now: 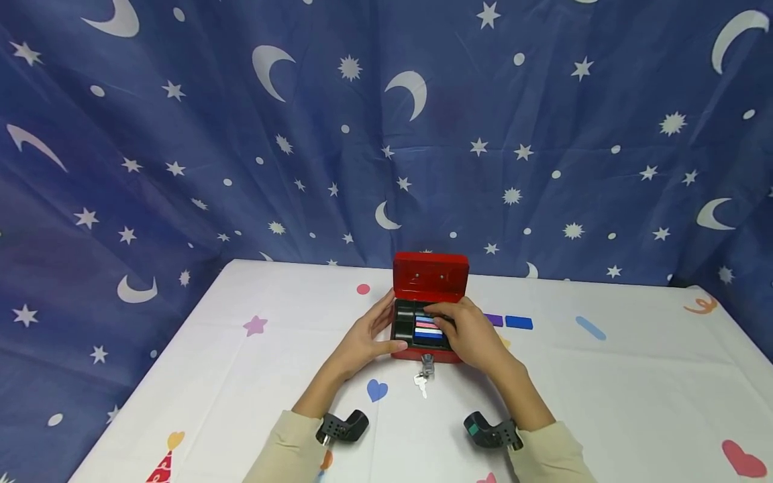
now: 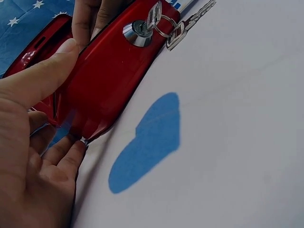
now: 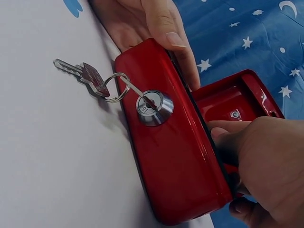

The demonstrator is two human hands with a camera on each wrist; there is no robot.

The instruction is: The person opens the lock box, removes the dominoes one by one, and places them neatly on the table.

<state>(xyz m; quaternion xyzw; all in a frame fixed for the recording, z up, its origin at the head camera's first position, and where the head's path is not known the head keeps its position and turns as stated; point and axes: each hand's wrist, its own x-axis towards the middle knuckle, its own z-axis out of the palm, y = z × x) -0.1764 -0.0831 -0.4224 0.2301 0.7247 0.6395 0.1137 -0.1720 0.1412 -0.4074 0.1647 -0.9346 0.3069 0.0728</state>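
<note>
A red metal cash box [image 1: 443, 357] stands on the table with its lid [image 1: 430, 278] raised. Inside is a black tray [image 1: 403, 329] holding several blue, pink and white strips [image 1: 427, 331]. My left hand [image 1: 365, 339] holds the box's left side, thumb on the front rim and fingers along the side. Over the tray's right part is my right hand [image 1: 468, 332], thumb and fingers reaching in beside the strips. Whether it pinches one is hidden, also in the right wrist view. A key sits in the front lock [image 3: 154, 108], and a second key [image 3: 88, 78] hangs from its ring.
Right of the box lie a purple piece [image 1: 494, 320] and a blue piece [image 1: 519, 323], the purple one partly behind the right hand. The white tablecloth [image 1: 634, 382] carries printed shapes, among them a blue heart [image 2: 147, 142]. A blue star-patterned curtain [image 1: 338, 168] hangs behind the table.
</note>
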